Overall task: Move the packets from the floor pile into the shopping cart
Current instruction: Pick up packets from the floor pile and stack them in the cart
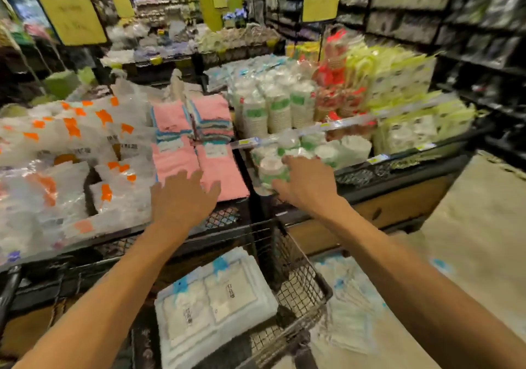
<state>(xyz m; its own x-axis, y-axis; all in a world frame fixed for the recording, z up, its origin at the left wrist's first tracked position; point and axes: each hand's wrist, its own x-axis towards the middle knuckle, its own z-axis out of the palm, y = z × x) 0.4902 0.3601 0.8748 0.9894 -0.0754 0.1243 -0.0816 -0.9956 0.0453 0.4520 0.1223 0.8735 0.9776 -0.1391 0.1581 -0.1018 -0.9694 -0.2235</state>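
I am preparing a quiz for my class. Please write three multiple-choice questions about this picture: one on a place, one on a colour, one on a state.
1. Where does the blue-and-white packet lie?
A. in the cart
B. on the top shelf
C. in the left hand

2. What colour are the folded cloths ahead of the left hand?
A. black
B. pink
C. purple

3. What is the right hand doing?
A. hanging idle
B. pushing the cart
C. gripping a cup pack

Answers: 1 A, it rests inside the wire basket. 2 B, the stack is pink with blue edges. 3 C, its fingers curl round the wrapped cups.
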